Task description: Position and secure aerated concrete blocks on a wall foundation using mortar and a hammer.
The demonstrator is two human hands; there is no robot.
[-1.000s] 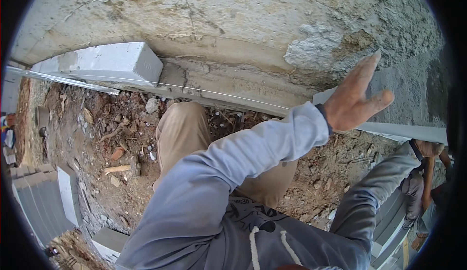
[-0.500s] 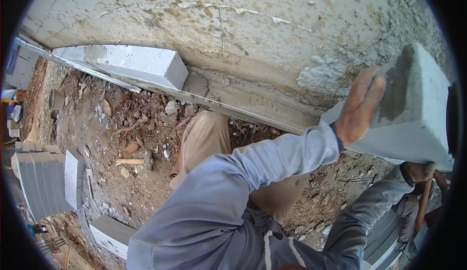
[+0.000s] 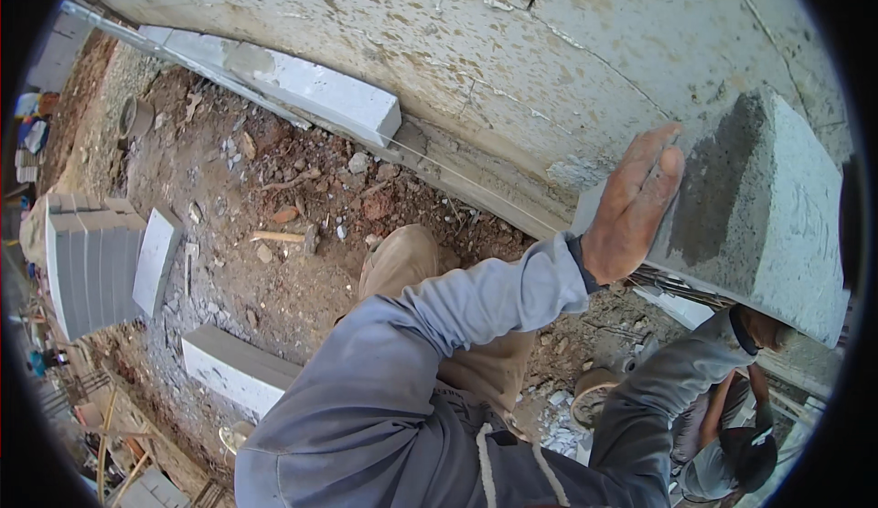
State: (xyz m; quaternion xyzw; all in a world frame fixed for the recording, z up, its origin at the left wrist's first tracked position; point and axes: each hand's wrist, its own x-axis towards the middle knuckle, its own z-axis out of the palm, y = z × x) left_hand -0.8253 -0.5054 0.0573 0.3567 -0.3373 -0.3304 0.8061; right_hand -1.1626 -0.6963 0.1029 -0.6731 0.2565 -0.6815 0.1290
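Note:
A large pale grey lightweight concrete block (image 3: 796,206) fills the right side, with a dark damp patch on its face. My left hand (image 3: 631,206) presses its palm against that block, fingers straight and close together. Below the block's near lower edge is my right hand (image 3: 766,330), curled under it and partly hidden. The block is held between both hands next to the wall (image 3: 585,60). Further left, another pale block (image 3: 320,92) lies on the ledge along the foot of the wall.
A taut string (image 3: 457,170) runs along the ledge (image 3: 448,160). On the dirt lie a hammer (image 3: 291,236), a loose block (image 3: 242,366) and a stack of blocks (image 3: 91,270). A bucket (image 3: 594,396) stands near my right forearm. Another person (image 3: 722,462) is at the lower right.
The view has shifted, so the ledge, hammer and stacked blocks appear further right. Both hands stay on the block, whose damp face now shows more. The bucket and more of the other person have come into view.

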